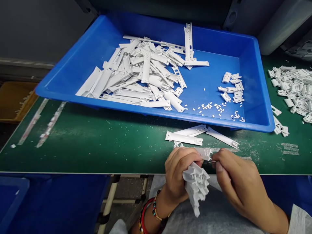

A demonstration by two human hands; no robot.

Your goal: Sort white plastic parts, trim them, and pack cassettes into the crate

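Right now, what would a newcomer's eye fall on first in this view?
Probably the big shallow blue plastic tray over the smooth green tabletop, with long white plastic strips heaped across its left and middle. Then, at the tabletop's near edge, the left hand clutching a bundle of stacked white plastic pieces, and the right hand beside it pinching a thin metallic-looking tool.

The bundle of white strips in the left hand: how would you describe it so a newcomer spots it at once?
Find the big blue tray on the green table, then look below its front edge to the left hand. The bundle juts from that grip, its jagged ends clustered together, unlike the loose strips lying on the table.
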